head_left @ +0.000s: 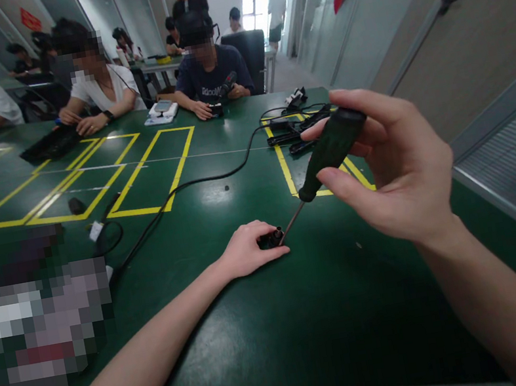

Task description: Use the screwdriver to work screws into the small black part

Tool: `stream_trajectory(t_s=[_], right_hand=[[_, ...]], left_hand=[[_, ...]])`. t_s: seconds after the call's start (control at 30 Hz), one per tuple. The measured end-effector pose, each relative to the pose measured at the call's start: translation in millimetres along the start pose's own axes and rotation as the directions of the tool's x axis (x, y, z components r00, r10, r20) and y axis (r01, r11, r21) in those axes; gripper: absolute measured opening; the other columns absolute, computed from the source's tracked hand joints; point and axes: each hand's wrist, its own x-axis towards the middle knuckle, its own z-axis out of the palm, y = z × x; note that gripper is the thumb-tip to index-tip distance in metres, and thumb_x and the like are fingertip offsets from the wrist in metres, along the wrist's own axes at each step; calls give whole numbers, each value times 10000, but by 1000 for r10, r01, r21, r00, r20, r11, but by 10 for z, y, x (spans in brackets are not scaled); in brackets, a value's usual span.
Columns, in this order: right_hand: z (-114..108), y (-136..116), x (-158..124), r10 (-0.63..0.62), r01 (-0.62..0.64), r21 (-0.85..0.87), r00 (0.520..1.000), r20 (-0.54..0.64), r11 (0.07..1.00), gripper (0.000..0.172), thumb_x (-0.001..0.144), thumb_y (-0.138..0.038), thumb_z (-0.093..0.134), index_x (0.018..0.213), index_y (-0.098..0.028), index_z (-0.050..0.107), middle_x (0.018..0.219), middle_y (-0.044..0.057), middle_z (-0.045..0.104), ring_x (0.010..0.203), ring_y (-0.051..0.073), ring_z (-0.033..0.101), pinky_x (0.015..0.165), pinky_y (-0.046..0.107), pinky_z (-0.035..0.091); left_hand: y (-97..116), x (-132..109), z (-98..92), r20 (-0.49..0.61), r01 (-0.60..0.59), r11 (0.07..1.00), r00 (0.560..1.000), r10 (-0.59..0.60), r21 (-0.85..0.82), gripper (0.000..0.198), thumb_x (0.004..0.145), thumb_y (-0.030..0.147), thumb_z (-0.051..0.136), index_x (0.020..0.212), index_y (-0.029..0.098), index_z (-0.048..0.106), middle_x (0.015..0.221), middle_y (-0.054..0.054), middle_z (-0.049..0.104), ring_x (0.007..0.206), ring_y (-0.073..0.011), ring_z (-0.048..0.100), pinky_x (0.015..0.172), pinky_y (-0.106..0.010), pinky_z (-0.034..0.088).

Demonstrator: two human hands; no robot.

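Note:
A screwdriver (332, 146) with a dark green handle is gripped by the fingers of my right hand (398, 168). Its thin metal shaft slants down to the left, and the tip meets a small dark part (273, 238) on the green table (243, 335). My left hand (251, 251) rests on the tabletop with thumb and fingers closed round that part. The part has a short tube-like end; my fingers hide the rest, so its kind is unclear.
Black devices and cables (299, 129) lie at the back right by yellow tape outlines (178, 167). A black cable (196, 182) crosses the table. Blurred items (57, 328) sit at the left. Across the table, a person (211, 68) in a dark shirt handles small objects.

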Motion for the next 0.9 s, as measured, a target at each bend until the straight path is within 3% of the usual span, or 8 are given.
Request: stream_trajectory(t_s=[0.07, 0.17, 0.3, 0.4, 0.53, 0.7, 0.8, 0.9], right_hand=[[-6, 4, -2, -30, 31, -40, 999, 16, 999, 807, 832, -243, 864, 1541, -517, 591, 1439, 4, 715, 1207, 323, 751, 877, 482, 719], [-3, -22, 14, -34, 35, -56, 999, 10, 998, 838, 819, -221, 876, 1549, -515, 589, 1391, 3, 723, 1180, 317, 740, 847, 446, 716], [27, -106, 82, 65, -61, -53, 996, 59, 997, 808, 850, -191, 811, 1541, -539, 579, 1423, -14, 699, 1160, 312, 744, 796, 425, 710], [66, -153, 146, 111, -105, -109, 993, 47, 988, 675, 855, -243, 824, 1447, -521, 656, 1334, -8, 733, 1127, 316, 744, 787, 434, 699], [102, -165, 190, 67, -72, -137, 997, -41, 988, 531, 830, -287, 875, 1328, -416, 745, 1195, 27, 765, 985, 297, 754, 681, 404, 677], [86, -163, 175, 84, -82, -58, 996, 30, 995, 572, 873, -214, 810, 1381, -457, 705, 1304, -2, 742, 1091, 297, 743, 784, 420, 682], [88, -138, 164, 62, -64, -92, 998, -22, 994, 560, 835, -308, 890, 1363, -407, 734, 1270, 25, 762, 1037, 300, 752, 729, 403, 675], [101, -100, 153, 49, -54, -102, 998, -46, 993, 601, 839, -282, 881, 1413, -369, 727, 1276, 49, 775, 1052, 298, 757, 758, 389, 676]], left_hand=[[0, 2, 0, -1, -1, 1000, 1000, 1, -6, 282, 919, 407, 853, 1049, 161, 807, 981, -75, 793, 905, -229, 726, 831, -342, 552], [-7, 2, 2, -2, -3, 1000, 1000, 3, -5, 288, 920, 419, 850, 1061, 170, 811, 994, -74, 797, 921, -231, 730, 841, -340, 556], [-22, 0, 10, -4, -4, 1000, 1000, 4, -2, 290, 919, 426, 848, 1066, 178, 814, 981, -66, 802, 918, -227, 730, 841, -331, 558], [-29, 3, 14, -12, 0, 1000, 1000, 0, -3, 293, 918, 427, 850, 1059, 173, 817, 970, -68, 803, 905, -228, 730, 830, -332, 557], [-26, 10, 11, -2, -6, 1000, 1000, 6, -1, 294, 916, 430, 852, 1061, 176, 819, 973, -69, 802, 909, -235, 732, 830, -342, 559], [-23, 4, 18, -9, -12, 1000, 1000, 12, -17, 282, 920, 415, 850, 1065, 176, 816, 982, -69, 805, 921, -233, 732, 859, -347, 566], [-24, 1, 20, -14, -14, 1000, 1000, 14, -15, 291, 918, 419, 852, 1062, 168, 818, 979, -72, 805, 916, -234, 732, 847, -347, 564], [-25, 1, 16, -6, -17, 1000, 1000, 17, -17, 288, 921, 420, 849, 1055, 167, 818, 986, -75, 804, 926, -235, 736, 856, -350, 568]])
